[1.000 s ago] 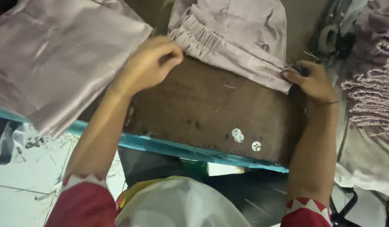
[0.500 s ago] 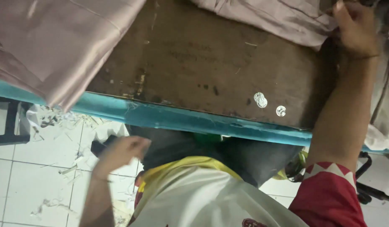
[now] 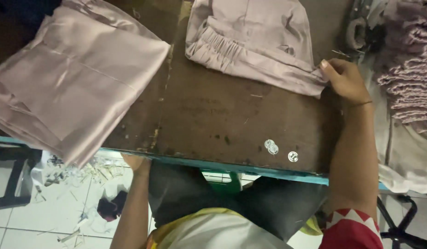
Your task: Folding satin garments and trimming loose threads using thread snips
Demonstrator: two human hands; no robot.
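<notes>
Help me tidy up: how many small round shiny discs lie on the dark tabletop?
3. Two overlap near the front edge; the third lies just to their right, apart from them. More may be hidden under the mauve fabric.

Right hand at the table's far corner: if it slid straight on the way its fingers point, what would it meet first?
The right hand already touches the folded mauve garment; going on, it would push further into that cloth.

On my feed I see a folded stack of shiny mauve satin fabric [image 3: 70,87] overhanging the near left corner of the worn dark-brown wooden table [image 3: 232,120], three small round silvery stickers [image 3: 278,150] near its teal front edge, and fabric scraps [image 3: 79,173] littering the white tiled floor [image 3: 19,226].
</notes>
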